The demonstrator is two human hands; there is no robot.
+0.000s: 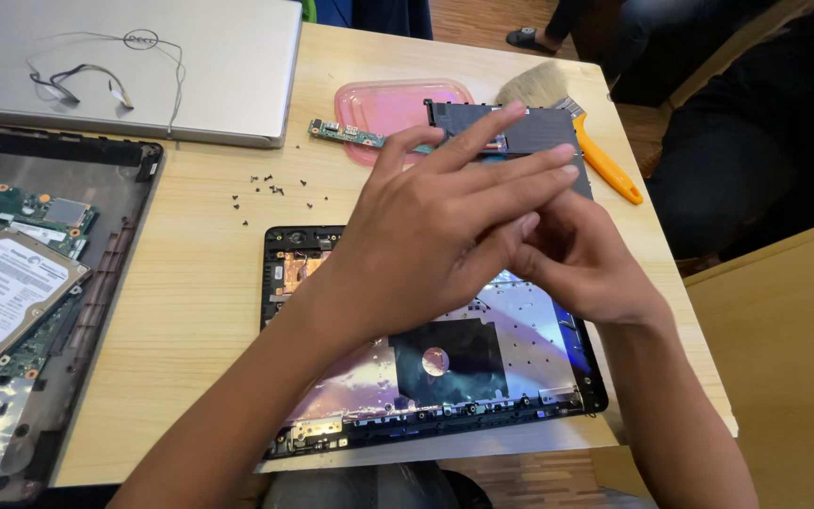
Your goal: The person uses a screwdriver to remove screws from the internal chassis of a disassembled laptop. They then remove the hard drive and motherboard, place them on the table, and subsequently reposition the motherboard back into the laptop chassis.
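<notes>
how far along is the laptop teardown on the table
Done, it seems: the laptop base lies stripped, loose screws scattered on the table, and a small green board lies by the pink tray. In hand: left hand and right hand meet over the base; what they grip is hidden. What remains can't be judged.

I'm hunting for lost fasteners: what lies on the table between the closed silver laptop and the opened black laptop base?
In the head view, small dark screws lie scattered on the wooden table there.
</notes>
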